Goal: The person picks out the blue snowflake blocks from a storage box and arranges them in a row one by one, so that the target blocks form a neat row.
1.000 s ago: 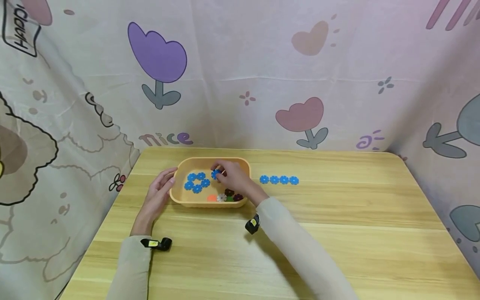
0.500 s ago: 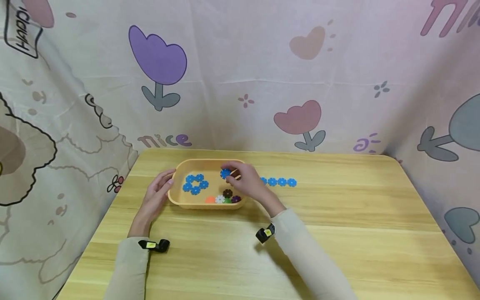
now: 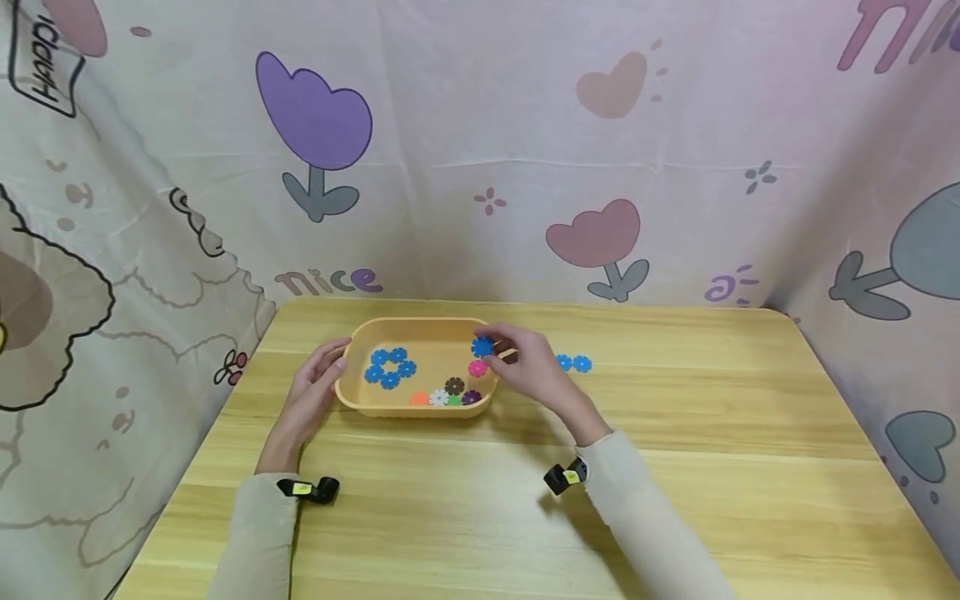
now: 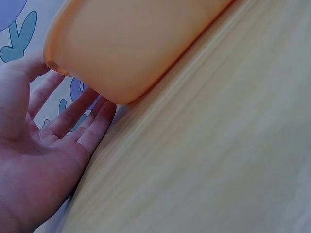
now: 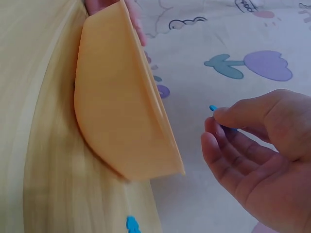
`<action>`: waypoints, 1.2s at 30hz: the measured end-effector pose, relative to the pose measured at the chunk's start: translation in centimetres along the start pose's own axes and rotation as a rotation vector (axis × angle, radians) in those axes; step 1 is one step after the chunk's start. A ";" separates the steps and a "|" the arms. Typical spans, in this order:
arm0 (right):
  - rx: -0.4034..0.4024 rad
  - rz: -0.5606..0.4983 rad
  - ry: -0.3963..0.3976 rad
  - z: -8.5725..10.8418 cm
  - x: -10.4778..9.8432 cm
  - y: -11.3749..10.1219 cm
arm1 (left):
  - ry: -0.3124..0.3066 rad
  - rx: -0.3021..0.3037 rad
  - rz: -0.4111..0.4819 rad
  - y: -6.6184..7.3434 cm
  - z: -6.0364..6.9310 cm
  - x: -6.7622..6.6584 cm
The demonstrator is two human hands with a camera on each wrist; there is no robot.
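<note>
Between thumb and fingers, my right hand (image 3: 528, 362) pinches a blue snowflake disc (image 3: 482, 347) over the right end of a shallow orange plastic tray (image 3: 420, 410). In the right wrist view the disc (image 5: 213, 108) mostly hides behind the thumb, apart from the tray wall. My left hand (image 3: 311, 387) holds the tray's left end, thumb at the rim and fingers along the outside; the left wrist view shows the fingers (image 4: 99, 124) against the wall. Inside the tray, several blue discs form a ring (image 3: 390, 368). Right of it, more blue discs (image 3: 582, 364) lie in a row, partly covered by my right hand.
Along the tray's near right side lie loose discs: pink (image 3: 477, 367), brown (image 3: 454, 386), white (image 3: 438, 397), purple (image 3: 471, 397), green (image 3: 454, 400) and orange (image 3: 419, 399). A wooden table (image 3: 450, 517) bears everything, with a printed curtain (image 3: 450, 125) behind it.
My right hand has moved right with the blue disc, from mid-tray to its right end. The pink disc has come into sight, and more of the row is now covered. The left hand stays put.
</note>
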State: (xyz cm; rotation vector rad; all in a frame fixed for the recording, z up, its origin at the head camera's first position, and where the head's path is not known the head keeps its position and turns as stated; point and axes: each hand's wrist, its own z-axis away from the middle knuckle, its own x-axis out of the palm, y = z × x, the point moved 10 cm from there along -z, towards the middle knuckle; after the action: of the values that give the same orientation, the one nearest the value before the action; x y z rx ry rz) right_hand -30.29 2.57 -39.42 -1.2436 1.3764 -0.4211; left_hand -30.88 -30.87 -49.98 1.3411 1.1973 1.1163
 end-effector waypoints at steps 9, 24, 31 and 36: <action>0.037 -0.001 0.062 2.0 -2.3 1.4 | 0.007 0.000 0.030 -0.3 0.5 -0.2; 0.071 -0.018 0.189 5.1 -7.2 4.0 | -0.014 0.014 0.034 -0.2 0.2 0.0; 0.139 0.002 0.234 6.5 -9.0 5.8 | -0.021 0.012 0.042 -0.1 0.0 0.1; 0.161 0.008 0.261 7.3 -10.1 6.8 | -0.018 0.008 0.030 0.0 0.1 0.1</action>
State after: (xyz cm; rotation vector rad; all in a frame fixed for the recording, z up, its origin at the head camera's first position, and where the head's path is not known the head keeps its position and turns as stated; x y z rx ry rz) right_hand -29.21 16.49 -42.02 -1.0777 1.5334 -0.6947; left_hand -30.81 -30.79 -50.01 1.3766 1.1727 1.1195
